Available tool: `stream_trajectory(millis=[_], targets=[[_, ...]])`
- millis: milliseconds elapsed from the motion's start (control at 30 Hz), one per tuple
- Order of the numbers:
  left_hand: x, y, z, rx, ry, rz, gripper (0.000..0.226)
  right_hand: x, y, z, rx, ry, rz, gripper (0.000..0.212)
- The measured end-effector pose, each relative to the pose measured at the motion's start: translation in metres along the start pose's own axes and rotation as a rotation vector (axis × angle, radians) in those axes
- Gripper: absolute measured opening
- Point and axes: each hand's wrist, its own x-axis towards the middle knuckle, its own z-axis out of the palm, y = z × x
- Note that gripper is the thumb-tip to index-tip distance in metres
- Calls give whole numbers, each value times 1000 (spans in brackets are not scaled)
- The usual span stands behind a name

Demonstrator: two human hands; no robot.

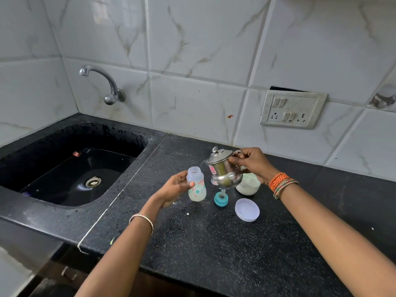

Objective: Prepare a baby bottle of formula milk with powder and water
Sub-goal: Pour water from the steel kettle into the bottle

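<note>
A small clear baby bottle (pixel 196 185) with no cap stands on the black counter (pixel 214 243), white powder at its bottom. My left hand (pixel 174 187) grips it from the left. My right hand (pixel 254 162) holds a steel kettle (pixel 224 170) by its handle, lifted and tilted left, with its spout just right of the bottle's mouth. The teal bottle cap with its teat (pixel 221 198) rests on the counter below the kettle. Behind the kettle stands an open jar of white powder (pixel 249 185), partly hidden. Its white lid (pixel 247 210) lies in front of it.
A black sink (pixel 70 168) with a steel drain fills the left, under a wall tap (pixel 102 84). A switch and socket plate (pixel 292 109) is on the tiled wall at the right. White specks dot the counter near the bottle.
</note>
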Motion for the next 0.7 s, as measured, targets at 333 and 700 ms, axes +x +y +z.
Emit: stream_trajectory(millis=[333,700], targets=[[2,-18,-4,74,-14,-65,55,7,14,0,7,-19,-3,41],[10,-19,-1,134,-8,-48,52,19,2,4,-301,-193,-41,41]])
